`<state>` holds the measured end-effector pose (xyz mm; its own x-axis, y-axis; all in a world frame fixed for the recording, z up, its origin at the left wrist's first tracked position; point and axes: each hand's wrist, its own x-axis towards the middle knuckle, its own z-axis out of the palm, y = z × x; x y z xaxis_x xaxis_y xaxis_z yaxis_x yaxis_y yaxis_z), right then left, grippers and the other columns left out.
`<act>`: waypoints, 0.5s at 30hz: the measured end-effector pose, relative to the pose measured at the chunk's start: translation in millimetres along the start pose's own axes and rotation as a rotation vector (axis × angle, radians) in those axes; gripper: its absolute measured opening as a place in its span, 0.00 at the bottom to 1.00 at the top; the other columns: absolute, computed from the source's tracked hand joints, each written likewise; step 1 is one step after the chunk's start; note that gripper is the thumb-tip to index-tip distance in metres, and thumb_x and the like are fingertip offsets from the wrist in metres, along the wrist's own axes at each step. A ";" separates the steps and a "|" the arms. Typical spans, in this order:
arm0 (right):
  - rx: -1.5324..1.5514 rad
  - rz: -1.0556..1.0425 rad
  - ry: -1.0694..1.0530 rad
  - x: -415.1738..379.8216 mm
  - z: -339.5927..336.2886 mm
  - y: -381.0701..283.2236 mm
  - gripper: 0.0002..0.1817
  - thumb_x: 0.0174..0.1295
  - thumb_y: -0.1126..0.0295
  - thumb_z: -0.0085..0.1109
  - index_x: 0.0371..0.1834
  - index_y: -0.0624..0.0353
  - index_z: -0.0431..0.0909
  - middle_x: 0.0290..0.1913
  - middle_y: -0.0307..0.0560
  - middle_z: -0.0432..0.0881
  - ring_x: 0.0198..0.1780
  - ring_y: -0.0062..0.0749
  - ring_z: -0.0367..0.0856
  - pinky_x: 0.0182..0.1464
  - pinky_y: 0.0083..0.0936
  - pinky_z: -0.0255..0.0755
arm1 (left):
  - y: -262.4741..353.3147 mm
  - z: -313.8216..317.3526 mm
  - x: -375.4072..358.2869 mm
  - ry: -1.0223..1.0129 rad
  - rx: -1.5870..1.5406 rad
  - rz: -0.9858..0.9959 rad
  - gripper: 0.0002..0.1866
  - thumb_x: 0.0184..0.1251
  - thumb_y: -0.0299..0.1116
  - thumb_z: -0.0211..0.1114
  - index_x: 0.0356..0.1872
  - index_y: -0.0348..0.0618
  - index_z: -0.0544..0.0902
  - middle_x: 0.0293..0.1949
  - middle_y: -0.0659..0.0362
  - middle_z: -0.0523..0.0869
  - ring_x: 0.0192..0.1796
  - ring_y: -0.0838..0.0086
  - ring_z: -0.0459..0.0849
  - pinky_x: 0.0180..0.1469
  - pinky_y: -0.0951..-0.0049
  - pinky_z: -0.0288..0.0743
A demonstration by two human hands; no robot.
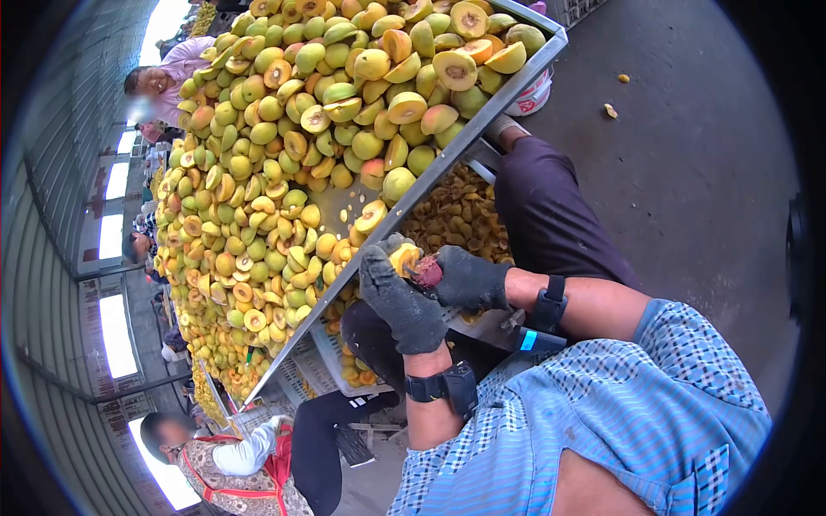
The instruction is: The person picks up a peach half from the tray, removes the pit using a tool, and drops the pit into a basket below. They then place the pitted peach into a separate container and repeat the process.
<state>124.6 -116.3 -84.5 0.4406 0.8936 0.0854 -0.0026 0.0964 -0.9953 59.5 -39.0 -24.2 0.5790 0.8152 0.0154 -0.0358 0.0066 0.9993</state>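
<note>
The peach half (404, 256) sits right between two gloved hands, at the edge of the long metal table (482, 120), yellow flesh up. The left hand (397, 301) is curled around it from below in a dark work glove, fingers closed on the fruit. The right hand (465, 277), same kind of glove, is pressed up against it with a reddish pit (428, 273) at the fingertips; looks closed too, but the glove hides whether there's a tool in there, can't tell. Both wrists have black straps with some small device on them.

The table is totally heaped with halved and whole peaches (284, 155), green-yellow skins, some showing the dark pit hollow. Under the table edge there's a crate of pits and scraps (460, 219), half hidden by the rim. Another crate of fruit (353, 365) lower down is mostly blocked by the person's knee. Other people (232, 469) work along the far side, partly cut off by the frame
</note>
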 end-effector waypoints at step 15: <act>0.174 -0.209 -0.445 -1.9 27.6 11.6 0.15 0.58 0.73 0.63 0.50 0.58 0.82 0.36 0.39 0.85 0.33 0.23 0.81 0.38 0.26 0.75 | 46.7 -34.4 -26.5 -0.266 -0.611 -0.317 0.19 0.78 0.49 0.64 0.40 0.40 0.82 0.35 0.59 0.84 0.38 0.71 0.83 0.41 0.69 0.79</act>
<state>99.0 -104.8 -95.0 0.0237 0.9437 0.3301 -0.1208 0.3304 -0.9361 14.4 -40.4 21.0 0.8122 0.5529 -0.1861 -0.2362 0.6034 0.7617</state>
